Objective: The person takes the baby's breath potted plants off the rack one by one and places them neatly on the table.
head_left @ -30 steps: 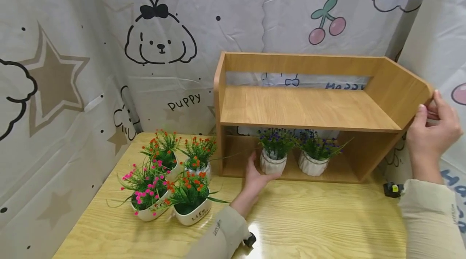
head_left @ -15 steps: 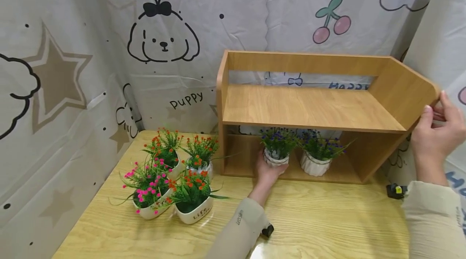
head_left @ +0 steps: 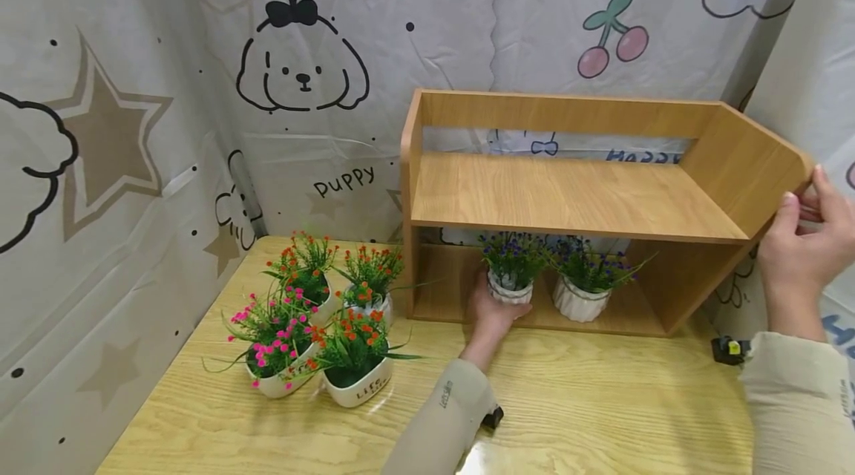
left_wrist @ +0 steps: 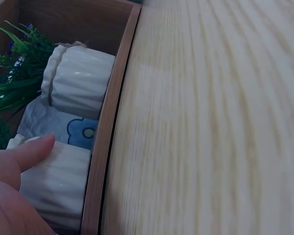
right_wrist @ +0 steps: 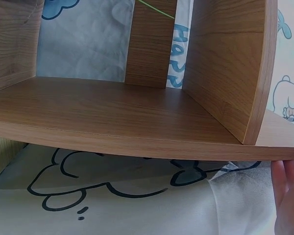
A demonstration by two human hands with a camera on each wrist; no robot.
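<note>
My left hand point(head_left: 490, 318) grips a white ribbed flowerpot point(head_left: 511, 295) with purple flowers on the lower level of a wooden shelf point(head_left: 574, 189). The left wrist view has the thumb point(left_wrist: 35, 152) lying across that pot; the other fingers are hidden behind it. To its right stands a matching white flowerpot point(head_left: 581, 303), also with purple flowers. My right hand point(head_left: 804, 256) holds the front edge of the shelf's right side panel point(head_left: 751, 171) between thumb and fingers. Only a few of its fingers point(right_wrist: 280, 178) show in the right wrist view, at the wood's edge.
On the table point(head_left: 588, 401), left of the shelf, several potted plants cluster: a pink-flowered one point(head_left: 274, 345), an orange-flowered one in a "Life" pot point(head_left: 357, 378), and more orange ones behind. A small black and yellow object point(head_left: 728, 349) lies near the right sleeve. Printed cloth point(head_left: 334, 141) hangs behind.
My left hand has moved right and slightly inward from beside the purple-flowered pot and closed round it. The right hand keeps its hold on the side panel. The whole head view has shifted slightly.
</note>
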